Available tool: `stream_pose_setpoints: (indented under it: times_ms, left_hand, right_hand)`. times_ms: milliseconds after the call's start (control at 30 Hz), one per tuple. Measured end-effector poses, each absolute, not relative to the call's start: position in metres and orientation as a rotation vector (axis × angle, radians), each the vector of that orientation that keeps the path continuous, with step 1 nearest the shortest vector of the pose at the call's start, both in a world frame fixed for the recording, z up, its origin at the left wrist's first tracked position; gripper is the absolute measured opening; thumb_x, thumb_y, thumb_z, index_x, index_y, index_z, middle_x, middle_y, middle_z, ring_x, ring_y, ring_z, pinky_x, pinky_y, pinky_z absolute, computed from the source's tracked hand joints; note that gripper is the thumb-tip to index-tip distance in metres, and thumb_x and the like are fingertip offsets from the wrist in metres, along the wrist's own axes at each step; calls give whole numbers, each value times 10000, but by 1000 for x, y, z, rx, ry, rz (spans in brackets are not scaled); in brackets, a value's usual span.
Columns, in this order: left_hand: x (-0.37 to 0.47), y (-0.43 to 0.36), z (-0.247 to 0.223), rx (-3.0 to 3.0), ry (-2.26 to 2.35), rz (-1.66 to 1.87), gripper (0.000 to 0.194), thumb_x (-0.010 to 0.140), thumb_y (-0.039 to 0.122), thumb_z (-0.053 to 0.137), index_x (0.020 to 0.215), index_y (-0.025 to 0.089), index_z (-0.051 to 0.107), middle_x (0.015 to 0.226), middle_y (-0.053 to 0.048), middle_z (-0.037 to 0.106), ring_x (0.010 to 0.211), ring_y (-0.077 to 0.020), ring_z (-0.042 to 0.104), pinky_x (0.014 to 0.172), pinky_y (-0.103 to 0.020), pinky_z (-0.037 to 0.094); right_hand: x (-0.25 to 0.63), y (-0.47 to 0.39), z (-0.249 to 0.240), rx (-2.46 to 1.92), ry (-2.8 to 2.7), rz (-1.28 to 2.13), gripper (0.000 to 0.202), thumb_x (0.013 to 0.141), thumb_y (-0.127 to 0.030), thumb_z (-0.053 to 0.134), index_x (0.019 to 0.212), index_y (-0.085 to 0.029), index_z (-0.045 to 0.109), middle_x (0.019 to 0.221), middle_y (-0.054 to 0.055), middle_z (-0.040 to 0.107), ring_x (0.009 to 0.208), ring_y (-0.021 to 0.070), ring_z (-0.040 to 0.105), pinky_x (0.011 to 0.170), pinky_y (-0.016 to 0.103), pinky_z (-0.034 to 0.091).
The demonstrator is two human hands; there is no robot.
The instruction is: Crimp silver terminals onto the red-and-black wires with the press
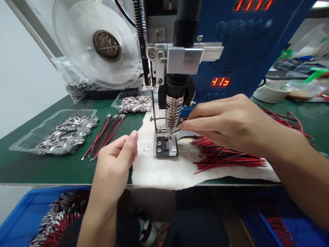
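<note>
My right hand [221, 120] pinches a thin dark wire [175, 131] just right of the spring-wrapped tip [172, 111] of the soldering machine. The wire reaches toward a small metal part [168, 135] above the black fixture block [166, 146]. To the left of the fixture, my left hand [117, 159] is closed, thumb against curled fingers; whatever it may hold is hidden. Below my right hand, a pile of red and black wires [226, 157] lies on the white cloth [151, 175]. Several wires with metal ends [106, 133] lie beyond my left hand.
A clear tray of metal parts [28, 145] sits at left, with a smaller tray [117, 103] behind it. The blue machine housing [239, 51] rises behind my right hand. Below the table edge are blue bins [15, 219] with wires. A tape roll [271, 93] stands at right.
</note>
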State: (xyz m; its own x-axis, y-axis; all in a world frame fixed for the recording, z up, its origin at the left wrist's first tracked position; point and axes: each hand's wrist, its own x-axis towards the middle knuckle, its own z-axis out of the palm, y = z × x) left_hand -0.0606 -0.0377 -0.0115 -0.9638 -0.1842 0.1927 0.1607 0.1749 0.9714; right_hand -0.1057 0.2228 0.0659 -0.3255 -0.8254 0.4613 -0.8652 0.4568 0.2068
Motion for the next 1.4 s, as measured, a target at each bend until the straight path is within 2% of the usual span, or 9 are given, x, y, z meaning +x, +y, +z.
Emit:
stream_pose_setpoints:
  times_ms: [367,967,1233,1400]
  left_hand:
    - [-61,-37,-12,30,-2200,-1852,506,927,496,616,571,173,456,533,27,316,506,-92,276,485,-302,193]
    - [-60,-38,-12,6,-2187,-1852,544,935,491,608,539,178,405,527,21,300,527,-105,286,493,-309,196]
    - [-61,-36,-9,38,-2214,-1841,500,939,477,601,569,178,448,540,21,307,512,-101,270,481,-307,188]
    - [-61,-37,-10,31,-2198,-1856,531,937,478,603,542,182,408,535,17,301,521,-108,279,484,-310,189]
  right_hand:
    - [-106,223,65,1392,-2176,95,233,940,-73,522,886,-160,732,842,42,710,688,138,645,577,263,403]
    - [-104,223,64,1391,-2149,73,236,950,-82,514,904,-147,735,869,49,721,692,144,648,573,270,394]
    - [-103,224,64,1391,-2157,75,243,959,-83,497,916,-172,720,871,35,717,691,120,623,566,256,374]
    - [-103,224,64,1379,-2158,62,245,955,-80,502,903,-185,718,870,23,721,684,123,619,561,263,370]
